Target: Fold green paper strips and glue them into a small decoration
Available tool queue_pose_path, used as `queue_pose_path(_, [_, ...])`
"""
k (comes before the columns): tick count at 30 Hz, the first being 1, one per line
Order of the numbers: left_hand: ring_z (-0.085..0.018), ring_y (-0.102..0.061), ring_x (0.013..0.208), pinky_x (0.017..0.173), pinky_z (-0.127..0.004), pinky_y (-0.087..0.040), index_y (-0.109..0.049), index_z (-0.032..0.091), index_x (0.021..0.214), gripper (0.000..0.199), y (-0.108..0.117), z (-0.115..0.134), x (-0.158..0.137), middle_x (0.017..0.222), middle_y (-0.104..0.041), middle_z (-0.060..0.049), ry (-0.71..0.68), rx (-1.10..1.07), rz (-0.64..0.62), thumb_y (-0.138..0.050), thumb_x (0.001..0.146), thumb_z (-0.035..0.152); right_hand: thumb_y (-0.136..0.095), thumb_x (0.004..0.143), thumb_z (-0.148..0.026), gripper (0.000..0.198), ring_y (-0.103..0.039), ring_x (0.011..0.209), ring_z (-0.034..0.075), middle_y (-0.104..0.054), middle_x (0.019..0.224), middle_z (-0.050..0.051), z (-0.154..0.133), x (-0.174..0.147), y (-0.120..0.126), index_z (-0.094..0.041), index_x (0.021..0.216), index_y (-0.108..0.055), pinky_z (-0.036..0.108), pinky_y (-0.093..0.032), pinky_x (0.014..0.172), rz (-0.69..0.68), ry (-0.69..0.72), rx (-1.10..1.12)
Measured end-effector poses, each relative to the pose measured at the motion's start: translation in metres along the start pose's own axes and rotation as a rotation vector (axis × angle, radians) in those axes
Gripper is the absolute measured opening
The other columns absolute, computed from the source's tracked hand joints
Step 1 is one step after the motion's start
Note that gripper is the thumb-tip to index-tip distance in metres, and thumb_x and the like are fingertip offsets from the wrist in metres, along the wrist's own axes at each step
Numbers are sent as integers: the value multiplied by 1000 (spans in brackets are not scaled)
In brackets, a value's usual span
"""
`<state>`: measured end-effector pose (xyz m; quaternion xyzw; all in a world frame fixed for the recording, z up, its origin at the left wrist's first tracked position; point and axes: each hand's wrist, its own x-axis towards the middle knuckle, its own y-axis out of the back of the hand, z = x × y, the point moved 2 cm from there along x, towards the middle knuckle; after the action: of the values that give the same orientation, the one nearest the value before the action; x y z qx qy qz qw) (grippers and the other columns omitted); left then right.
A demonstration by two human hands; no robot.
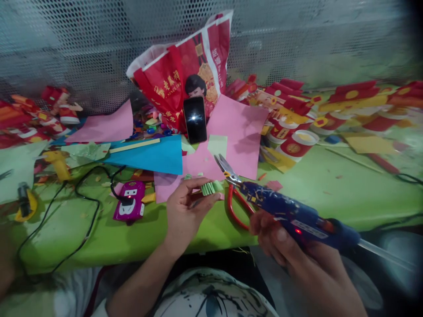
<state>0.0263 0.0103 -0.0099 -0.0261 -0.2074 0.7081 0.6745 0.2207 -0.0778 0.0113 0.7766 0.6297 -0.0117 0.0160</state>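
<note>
Between the thumb and fingers of my left hand (188, 204) is a small pleated piece of green paper (211, 188), held above the table's front part. My right hand (291, 246) is wrapped round a dark blue hot glue gun (291, 211). Its red light is lit, a clear glue stick sticks out at the back, and its nozzle points up and left. Close by the nozzle lie red-handled pliers (238, 207), partly hidden by the gun. Pink paper sheets (236, 132) lie behind both hands.
A phone (194, 119) leans on a red shopping bag (178, 79) at the back. Left of my hands sit a purple power socket (130, 201), black cables and blue paper (148, 156). Red and yellow paper crafts (294, 143) crowd the right. Another person's sleeve (72, 290) shows at lower left.
</note>
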Motion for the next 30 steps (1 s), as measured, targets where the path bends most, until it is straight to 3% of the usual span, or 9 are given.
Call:
queue_pose_path(4, [-16,-81,90,83,-25,-69,-81,22,100,28,0,1,1,101,-83,-4,-38,10,-3,-95,77,18,-78,89,-63,39,-55,61,17,-65,67,3,0,-1,7,-25,82,-79,28,-48,53,-11,-56,-156])
queue_pose_path(9, [-16,-80,95,85,-25,-69,-81,22,102,28,0,2,2,101,-83,-3,-71,66,-30,-94,78,17,-81,82,-69,44,-63,71,22,-72,76,6,0,2,1,-25,80,-82,30,-56,58,18,-67,-146])
queue_pose_path(13, [-18,-81,96,85,-28,-71,-80,21,104,27,1,1,1,105,-83,-5,-101,129,-41,-93,80,21,-82,83,-68,43,-57,57,20,-67,65,4,7,9,4,-25,80,-82,30,-50,46,-44,-76,-148])
queue_pose_path(17, [-19,-81,97,85,-30,-72,-79,22,107,25,2,1,1,107,-84,-6,-134,165,-72,-90,84,21,-81,84,-67,42,-55,56,19,-64,63,3,10,14,8,-25,80,-81,30,-47,43,-98,-48,-176])
queue_pose_path(23, [-21,-81,101,88,-32,-72,-80,23,109,25,4,-1,0,111,-84,-6,-136,158,-113,-88,85,18,-81,83,-69,43,-46,53,16,-59,61,0,3,11,1,-26,84,-82,29,-44,45,15,-23,-174])
queue_pose_path(30, [-20,-81,102,88,-30,-71,-81,23,106,25,2,0,0,109,-84,-5,-123,112,-104,-89,84,16,-81,83,-68,45,-45,50,15,-55,57,0,5,15,5,-25,73,-77,28,-35,40,-54,-28,-199])
